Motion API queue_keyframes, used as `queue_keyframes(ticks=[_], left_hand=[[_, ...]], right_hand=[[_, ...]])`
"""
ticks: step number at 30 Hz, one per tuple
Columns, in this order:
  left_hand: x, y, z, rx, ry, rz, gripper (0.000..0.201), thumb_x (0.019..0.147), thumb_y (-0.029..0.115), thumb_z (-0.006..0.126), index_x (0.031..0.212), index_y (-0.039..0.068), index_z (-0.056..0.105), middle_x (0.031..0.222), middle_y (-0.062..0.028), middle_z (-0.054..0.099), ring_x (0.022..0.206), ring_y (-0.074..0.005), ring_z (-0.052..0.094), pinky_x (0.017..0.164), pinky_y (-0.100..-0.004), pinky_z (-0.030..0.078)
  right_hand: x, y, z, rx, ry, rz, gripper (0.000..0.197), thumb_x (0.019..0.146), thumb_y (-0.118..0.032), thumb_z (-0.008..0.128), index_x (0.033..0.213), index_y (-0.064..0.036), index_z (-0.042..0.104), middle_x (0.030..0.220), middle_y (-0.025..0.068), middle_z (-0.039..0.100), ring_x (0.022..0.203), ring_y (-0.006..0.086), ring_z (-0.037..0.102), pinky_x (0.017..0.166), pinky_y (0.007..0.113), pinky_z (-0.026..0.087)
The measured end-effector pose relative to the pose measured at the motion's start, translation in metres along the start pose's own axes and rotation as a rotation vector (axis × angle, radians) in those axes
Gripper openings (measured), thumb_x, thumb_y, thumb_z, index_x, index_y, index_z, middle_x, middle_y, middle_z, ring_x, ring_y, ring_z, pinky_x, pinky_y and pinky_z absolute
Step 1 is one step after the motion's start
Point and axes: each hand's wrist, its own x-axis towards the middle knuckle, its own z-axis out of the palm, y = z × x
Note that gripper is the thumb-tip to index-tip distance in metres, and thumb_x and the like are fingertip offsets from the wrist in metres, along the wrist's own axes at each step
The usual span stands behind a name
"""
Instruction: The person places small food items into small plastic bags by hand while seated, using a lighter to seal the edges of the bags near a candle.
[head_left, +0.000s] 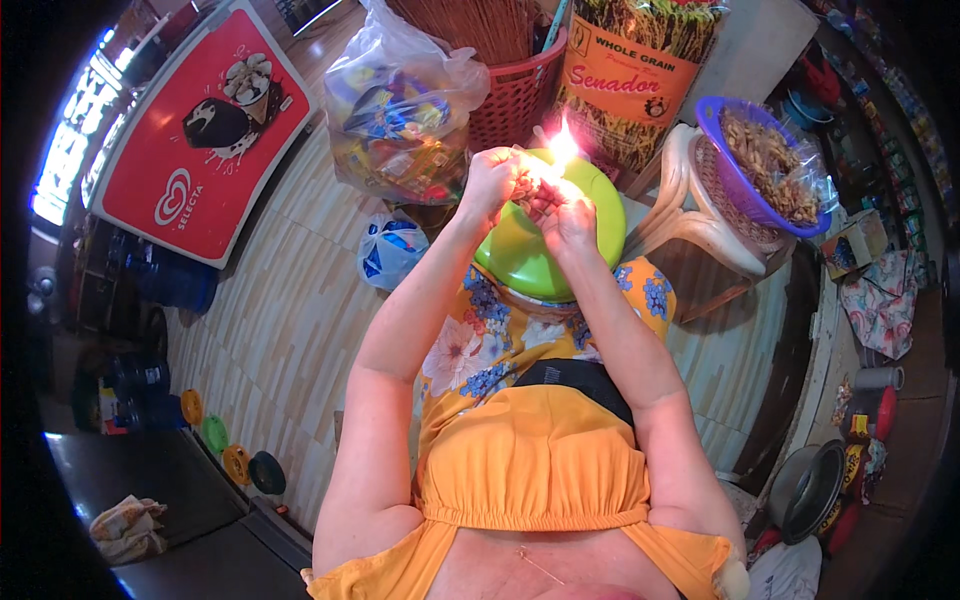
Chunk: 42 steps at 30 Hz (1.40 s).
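Orange gathered top [535,455] nearest. Left hand [488,186] and right hand [570,216] meet, pinched narrow on a small item [534,189], glare-blurred, just beside one flame [563,144], above a green lid [516,250]. Likely light, thin, heat-tender; best gripped by edges away from fire. Counted: one lid, two filled plastic bags [395,115], one purple basin [714,136] of brown pieces [768,165].

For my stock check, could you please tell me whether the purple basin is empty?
Not empty: the purple basin visibly holds many brown pieces.
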Motion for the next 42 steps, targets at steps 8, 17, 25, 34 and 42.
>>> queue_keyframes(ticks=[8, 17, 25, 34, 42], left_hand=[[0.006, 0.01, 0.007, 0.033, 0.068, -0.071, 0.013, 0.076, 0.006, 0.051, 0.067, 0.0, 0.059, 0.058, 0.0001, 0.051, 0.049, -0.006, 0.045, 0.045, -0.0188, 0.034], [0.006, 0.019, 0.014, 0.071, -0.024, -0.135, 0.013, 0.076, 0.005, 0.052, 0.067, 0.0, 0.06, 0.054, 0.0022, 0.048, 0.044, -0.0036, 0.039, 0.039, -0.018, 0.026], [0.005, 0.006, 0.014, 0.142, -0.052, -0.055, 0.012, 0.074, 0.006, 0.054, 0.075, -0.002, 0.063, 0.065, -0.0029, 0.056, 0.054, -0.0075, 0.049, 0.049, -0.0209, 0.038], [-0.009, -0.009, 0.003, 0.175, -0.067, 0.009, 0.01, 0.071, 0.004, 0.053, 0.073, -0.002, 0.061, 0.071, -0.0047, 0.06, 0.064, -0.0096, 0.054, 0.061, -0.022, 0.044], [-0.005, -0.013, -0.011, 0.165, -0.069, 0.044, 0.009, 0.069, 0.003, 0.052, 0.07, 0.0, 0.06, 0.07, -0.0049, 0.059, 0.063, -0.0088, 0.053, 0.057, -0.0214, 0.043]], right_hand=[[0.006, -0.001, 0.004, 0.066, 0.062, 0.02, 0.008, 0.079, -0.012, 0.056, 0.081, -0.0044, 0.056, 0.064, 0.0036, 0.054, 0.051, 0.0126, 0.05, 0.048, 0.026, 0.043], [0.005, -0.006, -0.004, 0.043, 0.066, 0.042, 0.007, 0.08, -0.011, 0.056, 0.079, -0.0042, 0.054, 0.063, 0.003, 0.052, 0.051, 0.0127, 0.048, 0.051, 0.03, 0.045], [-0.003, -0.006, -0.015, 0.035, 0.002, 0.004, 0.004, 0.079, -0.009, 0.057, 0.08, -0.0063, 0.055, 0.064, 0.0021, 0.053, 0.05, 0.0114, 0.05, 0.049, 0.025, 0.045], [-0.009, 0.0, -0.02, -0.024, -0.118, -0.048, 0.01, 0.08, -0.009, 0.055, 0.09, -0.0054, 0.056, 0.072, 0.003, 0.058, 0.057, 0.0113, 0.053, 0.055, 0.026, 0.048], [-0.02, -0.001, -0.006, -0.018, -0.132, 0.0, 0.013, 0.079, 0.0, 0.05, 0.092, -0.0001, 0.053, 0.078, 0.0079, 0.057, 0.061, 0.0137, 0.054, 0.058, 0.027, 0.049]])
